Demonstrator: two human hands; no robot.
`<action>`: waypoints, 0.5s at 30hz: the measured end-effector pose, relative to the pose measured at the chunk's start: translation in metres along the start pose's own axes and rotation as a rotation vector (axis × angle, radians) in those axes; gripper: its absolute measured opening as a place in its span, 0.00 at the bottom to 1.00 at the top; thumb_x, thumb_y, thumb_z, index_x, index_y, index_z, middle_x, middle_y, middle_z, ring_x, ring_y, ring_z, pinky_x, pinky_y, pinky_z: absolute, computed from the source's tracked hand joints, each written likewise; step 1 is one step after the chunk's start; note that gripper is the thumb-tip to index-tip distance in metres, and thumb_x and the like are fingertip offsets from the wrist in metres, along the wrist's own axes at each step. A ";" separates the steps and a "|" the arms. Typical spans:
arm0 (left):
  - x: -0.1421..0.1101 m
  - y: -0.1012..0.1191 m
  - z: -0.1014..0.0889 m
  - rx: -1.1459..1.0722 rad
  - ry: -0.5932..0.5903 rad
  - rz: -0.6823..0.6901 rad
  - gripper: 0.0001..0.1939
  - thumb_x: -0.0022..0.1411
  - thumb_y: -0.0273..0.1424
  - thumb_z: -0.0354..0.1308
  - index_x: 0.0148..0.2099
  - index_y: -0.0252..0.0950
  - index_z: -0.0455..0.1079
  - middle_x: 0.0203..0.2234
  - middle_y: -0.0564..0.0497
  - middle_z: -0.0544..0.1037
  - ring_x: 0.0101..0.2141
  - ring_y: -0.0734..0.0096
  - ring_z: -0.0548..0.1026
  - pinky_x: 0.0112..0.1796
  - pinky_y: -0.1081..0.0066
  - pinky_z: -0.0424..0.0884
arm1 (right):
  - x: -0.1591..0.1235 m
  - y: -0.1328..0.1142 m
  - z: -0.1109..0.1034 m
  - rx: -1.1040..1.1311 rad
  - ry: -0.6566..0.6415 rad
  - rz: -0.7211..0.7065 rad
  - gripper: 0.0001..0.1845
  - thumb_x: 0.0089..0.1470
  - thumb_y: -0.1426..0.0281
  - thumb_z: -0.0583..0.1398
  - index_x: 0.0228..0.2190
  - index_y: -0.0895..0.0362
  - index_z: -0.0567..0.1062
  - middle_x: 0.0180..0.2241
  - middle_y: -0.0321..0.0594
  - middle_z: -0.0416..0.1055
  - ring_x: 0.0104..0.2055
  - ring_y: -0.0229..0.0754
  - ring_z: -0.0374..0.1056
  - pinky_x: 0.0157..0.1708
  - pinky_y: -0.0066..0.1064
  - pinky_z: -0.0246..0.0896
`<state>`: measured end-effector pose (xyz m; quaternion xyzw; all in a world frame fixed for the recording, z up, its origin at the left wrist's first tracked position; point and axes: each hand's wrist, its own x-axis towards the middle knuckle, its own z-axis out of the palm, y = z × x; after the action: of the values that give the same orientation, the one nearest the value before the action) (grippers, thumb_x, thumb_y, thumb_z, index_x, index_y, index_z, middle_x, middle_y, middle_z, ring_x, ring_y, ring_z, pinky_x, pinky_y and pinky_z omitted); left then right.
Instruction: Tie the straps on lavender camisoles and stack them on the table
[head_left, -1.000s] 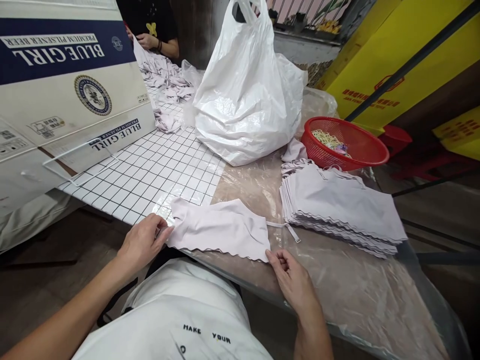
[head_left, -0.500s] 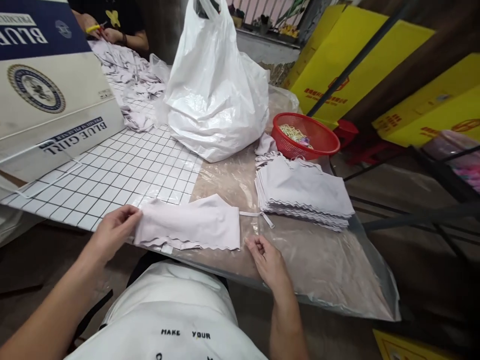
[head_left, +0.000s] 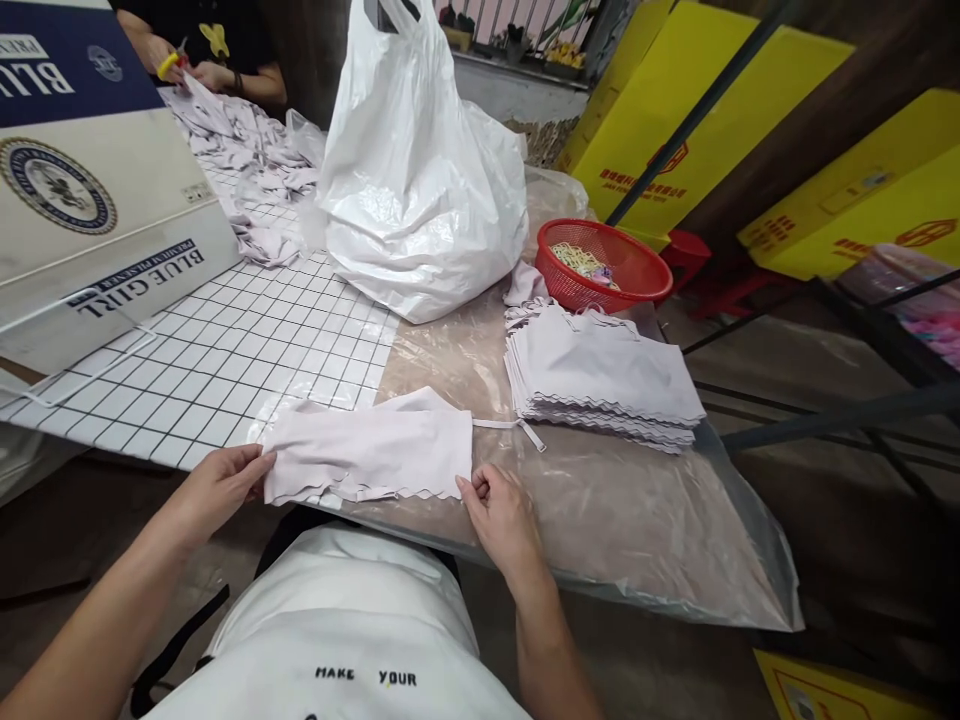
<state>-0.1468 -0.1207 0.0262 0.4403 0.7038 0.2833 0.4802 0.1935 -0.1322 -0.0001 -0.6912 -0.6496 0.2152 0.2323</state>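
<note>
A folded pale pink garment [head_left: 367, 450] with a wavy lower edge lies flat near the table's front edge. A thin strap [head_left: 499, 425] runs out from its right side. My left hand [head_left: 225, 485] pinches the garment's left edge between thumb and fingers. At its lower right corner, my right hand [head_left: 499, 510] has curled fingers, with thumb and forefinger closed on the cloth. To the right sits a neat stack of similar garments [head_left: 600, 370], wavy edges toward me.
A full white plastic bag [head_left: 427, 190] stands mid-table, beside a red basket [head_left: 622, 295] holding small bands. At left is a large carton [head_left: 97, 240]. Across the table a person with yellow-handled scissors [head_left: 169, 65] works at a heap of pale cloth [head_left: 247, 150]. Yellow boxes [head_left: 697, 110] stand behind.
My right hand has moved left from beside the garment to its lower right corner and closed there. My left hand keeps its hold on the left edge. The view has shifted slightly.
</note>
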 end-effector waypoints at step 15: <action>-0.008 -0.019 -0.003 0.015 0.218 -0.042 0.25 0.46 0.51 0.61 0.37 0.37 0.66 0.17 0.55 0.72 0.20 0.67 0.71 0.23 0.71 0.67 | 0.011 0.003 0.003 0.574 -0.341 0.422 0.28 0.40 0.46 0.64 0.34 0.55 0.69 0.21 0.33 0.70 0.20 0.41 0.68 0.17 0.28 0.57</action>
<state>-0.1552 -0.1368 0.0151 0.3956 0.7631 0.3141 0.4032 0.1951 -0.1214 -0.0046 -0.6710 -0.4359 0.5427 0.2553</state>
